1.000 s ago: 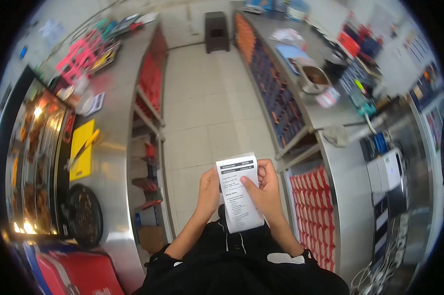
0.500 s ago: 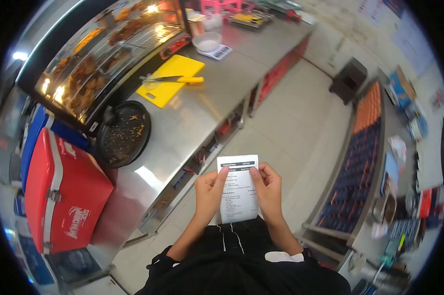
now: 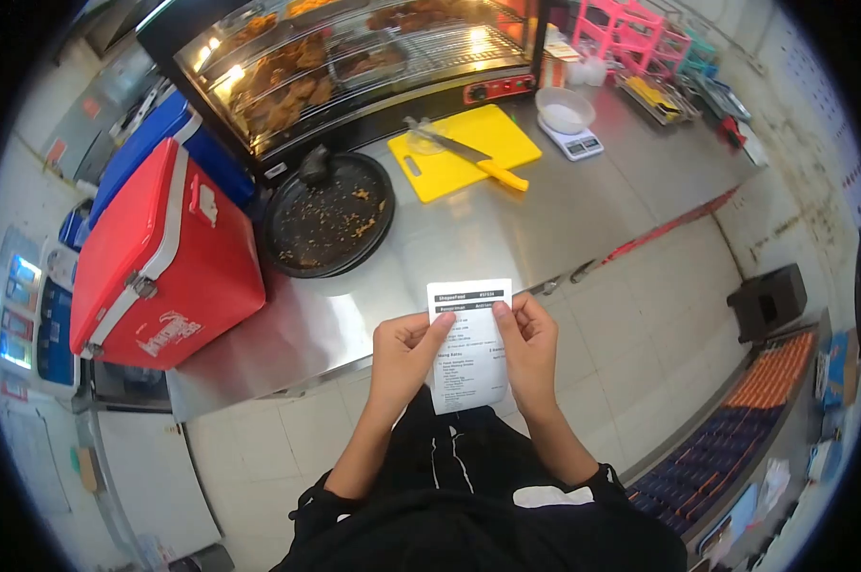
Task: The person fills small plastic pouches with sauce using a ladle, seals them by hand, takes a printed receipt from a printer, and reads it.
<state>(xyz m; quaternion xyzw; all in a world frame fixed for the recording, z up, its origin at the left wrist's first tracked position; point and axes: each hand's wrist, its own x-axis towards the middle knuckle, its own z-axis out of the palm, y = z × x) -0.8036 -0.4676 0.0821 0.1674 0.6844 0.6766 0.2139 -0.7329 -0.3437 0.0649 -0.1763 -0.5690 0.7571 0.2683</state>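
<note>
A printed paper receipt is held upright in front of my body, its text facing me. My left hand pinches its left edge, thumb on the printed face near the top. On the right edge, my right hand grips it the same way, thumb near the dark header lines. The fingers of both hands curl behind the paper and are partly hidden. Beyond the receipt lies the steel counter, with a yellow cutting board and a yellow-handled knife on it.
A red cooler box stands at the left beside a black round tray with crumbs. Behind is a lit glass food warmer. A bowl sits on a white scale. A dark stool stands on the floor at the right.
The view has swung left toward the counter and food warmer. My left thumb has moved onto the receipt's face, and my right thumb has shifted up near its top edge.
</note>
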